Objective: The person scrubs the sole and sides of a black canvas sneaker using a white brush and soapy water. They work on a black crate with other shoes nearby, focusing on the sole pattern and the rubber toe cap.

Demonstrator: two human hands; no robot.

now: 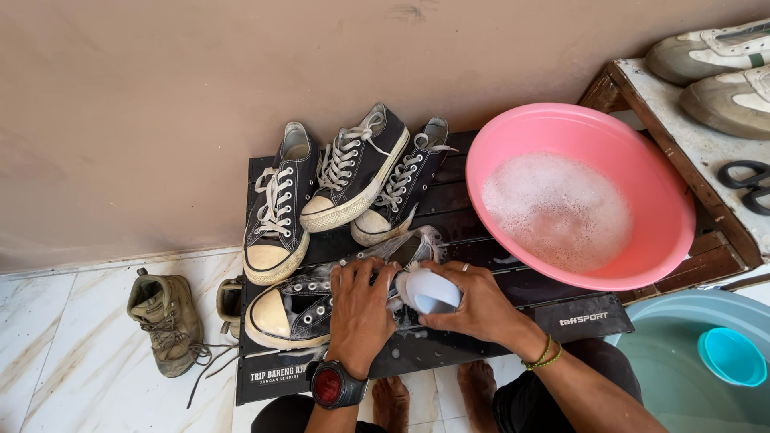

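- A low black slatted desk (481, 240) stands against a plain beige wall; white lettering runs in a strip along its front edge at the left corner, and a second small white label sits on the front edge at the right.
- Three black canvas sneakers with white laces and cream rubber toes (353, 172) lie side by side at the back of the desk, toes pointing toward the person.
- A round pink plastic basin of foamy water (670, 200) rests on the right part of the desk, just beside the hands.
- A worn olive hiking boot (167, 321) lies on the white tiled floor left of the desk; a grey tub of water holding a small turquoise bowl (731, 355) stands at lower right.
- Two pale sneakers (722, 76) and black scissors (747, 184) lie on a wooden stand at upper right.
- The left hand (358, 313), wearing a black wristwatch, presses down with curled fingers on a wet black canvas sneaker (293, 309) lying on its side at the desk's front.
- The right hand (481, 301) grips a white-backed brush (429, 290), held against that sneaker's opening, touching the left hand's fingertips.
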